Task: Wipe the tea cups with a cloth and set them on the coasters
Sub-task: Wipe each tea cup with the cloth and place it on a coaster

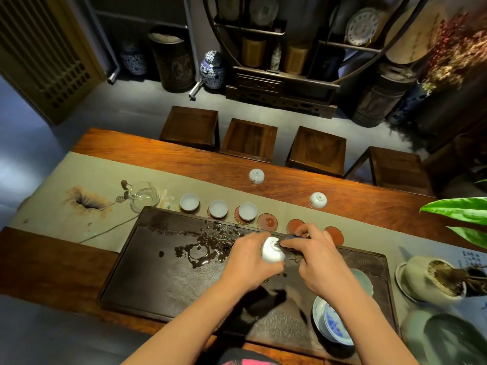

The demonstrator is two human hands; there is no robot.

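Observation:
My left hand [247, 262] grips a white tea cup [271, 250] tipped on its side, foot toward me, above the dark tea tray [163, 275]. My right hand [313, 256] presses a dark cloth [291, 239] against the cup's base. Three white cups [189, 202] [218, 208] [247, 210] stand upright on red-brown coasters along the tray's far edge. Three more coasters [267, 222] [295, 225] [334, 234] lie bare to their right. Two cups [256, 176] [318, 200] sit upside down on the wooden table beyond.
Water is pooled on the tray [203, 248]. A glass pitcher [144, 197] stands at the tray's far left corner. A blue-and-white bowl [330, 320] sits at the tray's near right, a potted plant [432, 277] beside it. Several wooden stools [249, 139] line the far side.

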